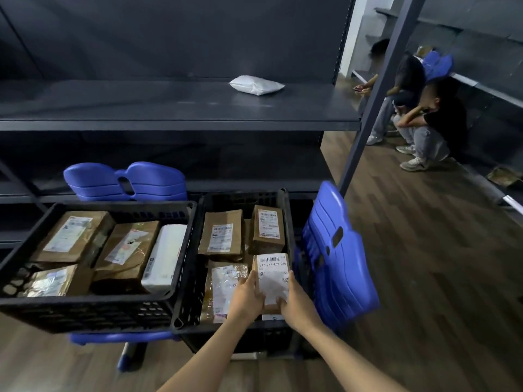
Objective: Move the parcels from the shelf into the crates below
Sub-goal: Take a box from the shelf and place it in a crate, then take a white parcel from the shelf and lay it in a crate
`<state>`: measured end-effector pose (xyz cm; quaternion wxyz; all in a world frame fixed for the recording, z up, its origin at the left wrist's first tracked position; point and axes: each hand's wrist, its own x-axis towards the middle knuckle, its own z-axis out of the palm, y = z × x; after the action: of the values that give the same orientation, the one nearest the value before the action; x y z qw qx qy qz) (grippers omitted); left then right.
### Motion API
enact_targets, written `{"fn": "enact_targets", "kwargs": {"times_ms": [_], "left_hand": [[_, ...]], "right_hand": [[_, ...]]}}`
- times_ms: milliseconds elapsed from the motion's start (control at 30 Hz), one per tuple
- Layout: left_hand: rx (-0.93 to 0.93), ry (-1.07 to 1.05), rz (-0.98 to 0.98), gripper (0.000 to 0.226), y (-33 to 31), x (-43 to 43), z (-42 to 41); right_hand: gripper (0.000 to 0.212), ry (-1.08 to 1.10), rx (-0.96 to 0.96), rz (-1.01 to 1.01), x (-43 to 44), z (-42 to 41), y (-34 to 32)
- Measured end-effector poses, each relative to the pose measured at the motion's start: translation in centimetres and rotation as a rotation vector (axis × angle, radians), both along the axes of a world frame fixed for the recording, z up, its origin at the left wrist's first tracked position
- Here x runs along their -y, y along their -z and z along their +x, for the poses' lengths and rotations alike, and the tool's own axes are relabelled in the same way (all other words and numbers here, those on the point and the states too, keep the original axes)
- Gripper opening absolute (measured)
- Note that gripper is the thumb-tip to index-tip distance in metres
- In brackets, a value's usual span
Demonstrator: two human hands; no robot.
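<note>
Wood floor (430, 250) — blue chairs (339, 267).

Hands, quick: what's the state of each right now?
Left hand: holds the labelled parcel by its left edge, at the right crate.
Right hand: holds the same parcel by its right edge.

Arms extended forward, left hand (249, 294) and right hand (297, 302) clasping parcel (272, 274)

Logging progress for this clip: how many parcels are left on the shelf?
1: a white parcel lies on the upper shelf board, right of centre. The lower shelves are dark, so others may be hidden there.
</note>
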<state>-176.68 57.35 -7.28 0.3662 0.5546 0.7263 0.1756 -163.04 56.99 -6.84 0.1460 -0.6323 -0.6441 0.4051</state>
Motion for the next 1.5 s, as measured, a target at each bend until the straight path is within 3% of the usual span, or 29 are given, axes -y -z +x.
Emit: {"fn": "enact_targets", "kwargs": {"times_ms": [500,833,967,1200,1500], "left_hand": [[-0.19,0.271,-0.058,0.063,5.5,-0.4,0.3],[-0.258,0.359,-0.036,0.069,6.1,-0.5,-0.3],[-0.295,0.354,-0.009,0.069,3.4,-0.8,-1.0],[-0.385,0.285,0.09,0.047,-6.6,-4.2,-3.6],[-0.458,0.162,0.314,0.05,-17.4,-12.2,-7.9]], "right_hand": [[0.057,-0.276,0.309,-0.06,-1.8,0.4,5.0],[0.057,-0.315,0.374,0.059,-2.5,1.0,6.1],[0.061,-0.303,0.361,0.08,-2.6,1.0,2.9],[0.058,-0.245,0.303,0.253,-6.6,0.3,-7.3],[0.056,-0.183,0.322,0.522,-17.1,-1.2,-19.4]]}}
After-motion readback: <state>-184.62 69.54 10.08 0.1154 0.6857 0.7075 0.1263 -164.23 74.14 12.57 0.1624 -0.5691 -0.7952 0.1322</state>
